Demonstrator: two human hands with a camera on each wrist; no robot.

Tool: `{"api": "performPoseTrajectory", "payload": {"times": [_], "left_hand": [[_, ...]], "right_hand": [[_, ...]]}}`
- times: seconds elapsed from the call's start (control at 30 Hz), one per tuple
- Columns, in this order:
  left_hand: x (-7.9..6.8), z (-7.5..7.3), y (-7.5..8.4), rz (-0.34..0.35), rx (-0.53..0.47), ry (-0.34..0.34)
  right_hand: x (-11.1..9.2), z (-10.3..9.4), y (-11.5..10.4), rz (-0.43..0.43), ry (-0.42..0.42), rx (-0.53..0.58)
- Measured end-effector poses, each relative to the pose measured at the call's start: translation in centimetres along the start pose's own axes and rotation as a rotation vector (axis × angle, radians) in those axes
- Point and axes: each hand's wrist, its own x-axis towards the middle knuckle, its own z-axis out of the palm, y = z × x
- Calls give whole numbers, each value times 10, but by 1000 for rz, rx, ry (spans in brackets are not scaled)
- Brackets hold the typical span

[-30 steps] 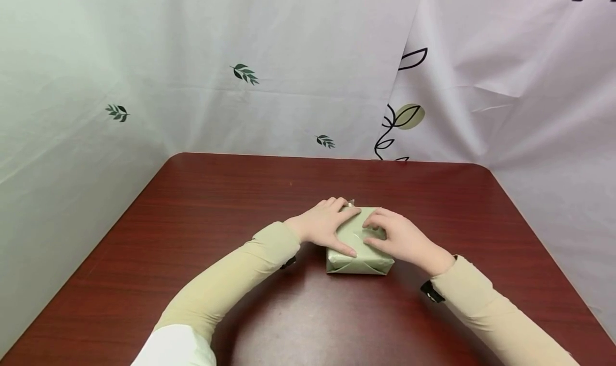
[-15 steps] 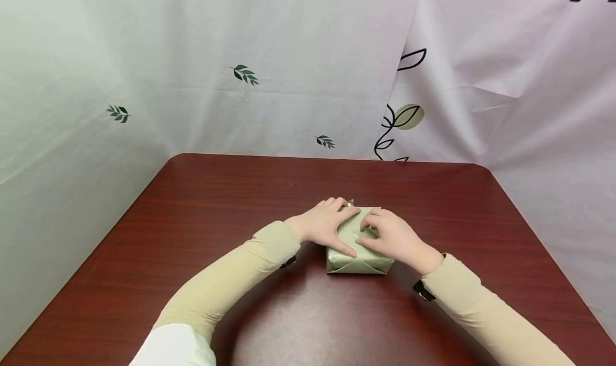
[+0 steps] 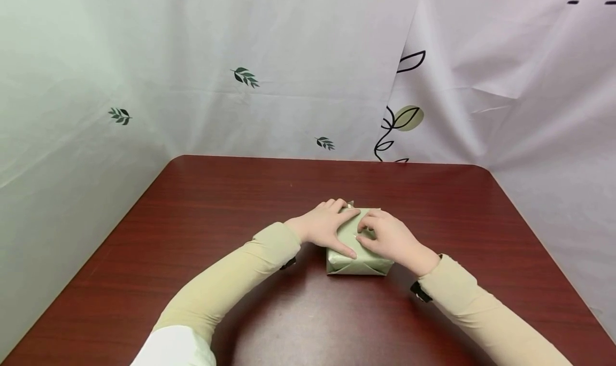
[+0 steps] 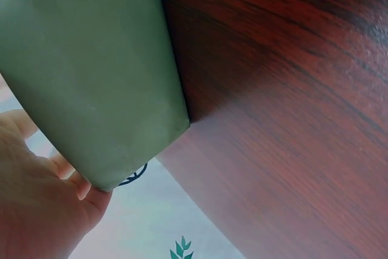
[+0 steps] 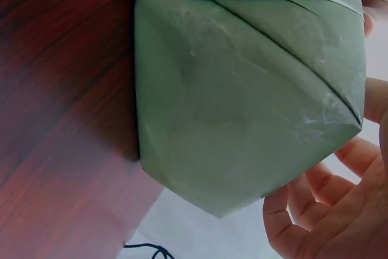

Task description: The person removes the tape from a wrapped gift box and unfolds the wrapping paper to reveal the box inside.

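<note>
A box wrapped in pale green paper [image 3: 360, 265] lies on the table, its near end folded into triangular flaps. Across the top's left part rests my left hand [image 3: 323, 226], thumb and fingers spread apart. My right hand [image 3: 391, 238] is over the right part of the top with bent fingers. A gap shows between its thumb and index finger, whose tips are beside a small shiny tape-like strip [image 3: 355, 236]. The right wrist view shows the folded paper end [image 5: 242, 101] and right fingers at its edge. In the left wrist view, the smooth paper side [image 4: 91, 71] fills the upper left.
The dark red wood table [image 3: 231, 195] has rounded far corners. White cloth [image 3: 289, 45] with leaf prints hangs behind it and along both sides. A small paper corner [image 3: 350, 203] sticks up at the box's far edge.
My right hand has moved left across the top of the wrapped box, bringing its thumb and index finger to the shiny strip. The left hand and the box have stayed in place.
</note>
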Motion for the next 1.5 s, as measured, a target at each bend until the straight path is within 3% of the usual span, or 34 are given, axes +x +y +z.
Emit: {"api": "performPoseTrajectory", "payload": {"times": [0.37,1.5], "left_hand": [[-1,0,1,4,3,4],[-1,0,-1,1,-9,3]], "right_hand": [[0,1,-3,42,-8,1],[3,4,-10,28,-1,-24]]}}
